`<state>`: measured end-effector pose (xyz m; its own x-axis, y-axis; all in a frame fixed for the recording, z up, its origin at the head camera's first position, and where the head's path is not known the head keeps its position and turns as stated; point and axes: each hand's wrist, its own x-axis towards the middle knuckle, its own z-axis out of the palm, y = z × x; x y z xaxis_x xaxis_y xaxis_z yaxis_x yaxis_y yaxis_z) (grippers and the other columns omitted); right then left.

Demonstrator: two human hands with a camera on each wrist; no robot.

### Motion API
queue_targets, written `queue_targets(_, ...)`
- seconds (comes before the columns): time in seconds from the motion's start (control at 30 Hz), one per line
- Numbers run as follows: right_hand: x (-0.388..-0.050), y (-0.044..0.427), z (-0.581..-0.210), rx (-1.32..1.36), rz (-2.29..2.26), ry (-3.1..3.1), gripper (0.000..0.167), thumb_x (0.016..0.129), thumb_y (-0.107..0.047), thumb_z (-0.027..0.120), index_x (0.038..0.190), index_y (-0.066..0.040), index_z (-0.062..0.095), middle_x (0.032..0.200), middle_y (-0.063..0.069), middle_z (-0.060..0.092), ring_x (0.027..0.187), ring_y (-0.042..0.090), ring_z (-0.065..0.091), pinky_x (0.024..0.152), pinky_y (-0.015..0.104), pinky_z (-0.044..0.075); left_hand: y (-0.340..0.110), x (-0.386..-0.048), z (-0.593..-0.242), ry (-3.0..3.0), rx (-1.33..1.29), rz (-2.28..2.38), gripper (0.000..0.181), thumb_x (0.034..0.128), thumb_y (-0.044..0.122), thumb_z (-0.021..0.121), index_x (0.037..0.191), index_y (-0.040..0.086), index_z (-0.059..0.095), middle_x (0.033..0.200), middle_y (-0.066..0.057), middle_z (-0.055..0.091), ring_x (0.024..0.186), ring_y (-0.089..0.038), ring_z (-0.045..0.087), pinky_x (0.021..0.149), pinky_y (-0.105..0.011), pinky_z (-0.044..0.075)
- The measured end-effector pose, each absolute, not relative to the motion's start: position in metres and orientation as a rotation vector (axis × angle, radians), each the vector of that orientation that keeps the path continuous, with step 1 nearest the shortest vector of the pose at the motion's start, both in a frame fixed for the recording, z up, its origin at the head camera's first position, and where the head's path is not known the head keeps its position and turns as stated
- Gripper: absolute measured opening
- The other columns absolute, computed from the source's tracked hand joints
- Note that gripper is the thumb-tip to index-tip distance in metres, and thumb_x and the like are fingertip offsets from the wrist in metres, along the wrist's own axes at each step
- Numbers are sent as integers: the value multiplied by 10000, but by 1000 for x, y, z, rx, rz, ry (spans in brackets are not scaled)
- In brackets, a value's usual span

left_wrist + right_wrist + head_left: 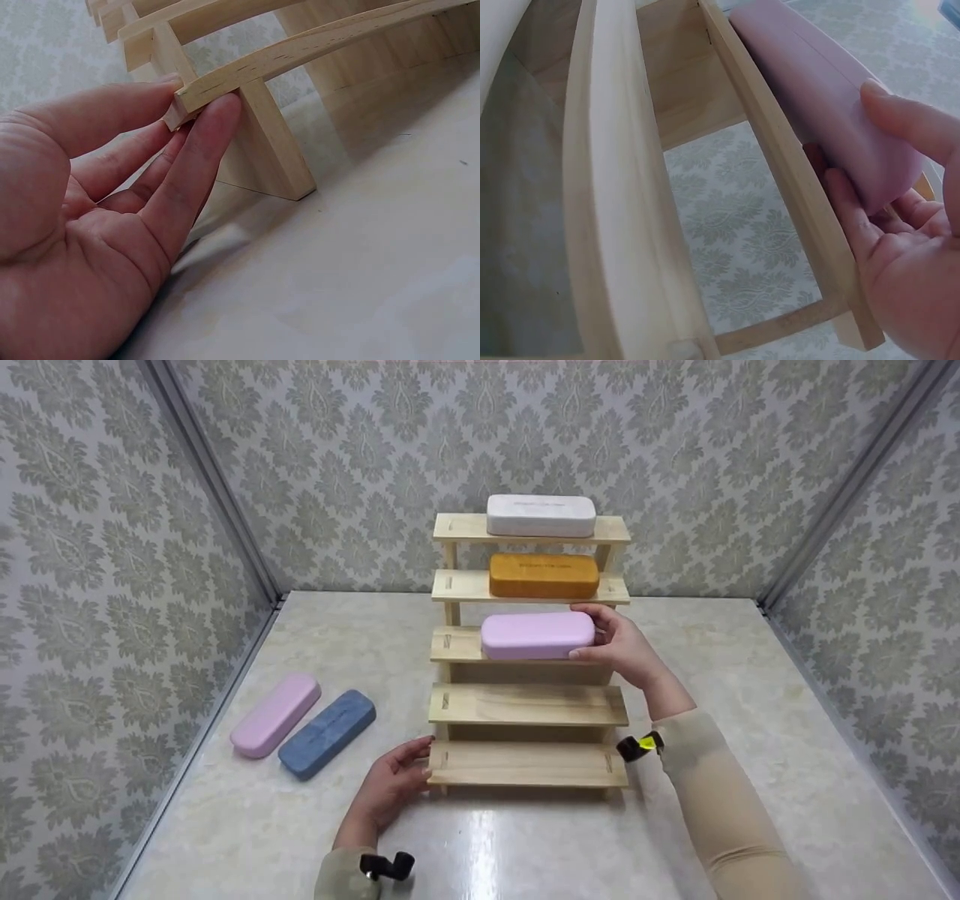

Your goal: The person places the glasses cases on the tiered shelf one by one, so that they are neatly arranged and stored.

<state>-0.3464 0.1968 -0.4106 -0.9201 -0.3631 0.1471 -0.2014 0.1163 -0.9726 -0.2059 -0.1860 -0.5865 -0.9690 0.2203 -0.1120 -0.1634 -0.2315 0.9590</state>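
Note:
A light wooden stepped rack (529, 705) stands mid-table. My right hand (626, 649) grips the right end of a lilac glasses case (536, 635) at the middle step; in the right wrist view the thumb lies on the near side of the lilac case (832, 97), fingers beneath its end. Whether the case fully rests on the step I cannot tell. At the lowest step's left end, my left hand (390, 780) pinches the board; the left wrist view shows thumb and fingers around the board's corner (217, 82). A white glasses case (540, 516) sits on the top step, an orange one (544, 576) below it.
Left of the rack, a second lilac case (276, 715) and a blue case (328, 735) lie slanted side by side on the pale table (225, 817). Patterned walls (360, 472) enclose the back and both sides.

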Motion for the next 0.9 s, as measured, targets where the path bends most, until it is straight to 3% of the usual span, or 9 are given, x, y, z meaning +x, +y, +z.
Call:
queue_targets(0.33,-351,203,-409,-621,-1674,2468,784,791,-7,852,1481,22,483,1497,204,524,1268,208,554,992,150,476,-187,-206,-586,1804,72,2268,667,913,-6,686,1525,-41,422,1323,-74,599,1112,-168,666,868,-329,607)
queue_targets(0.9,-350,205,-408,-625,-1646,2448,828,794,42,821,1519,43,422,1542,233,474,1353,331,506,919,90,479,-187,-207,-587,1771,78,2285,676,919,-45,660,1529,-90,373,1298,-55,601,1108,-159,669,889,-338,606)
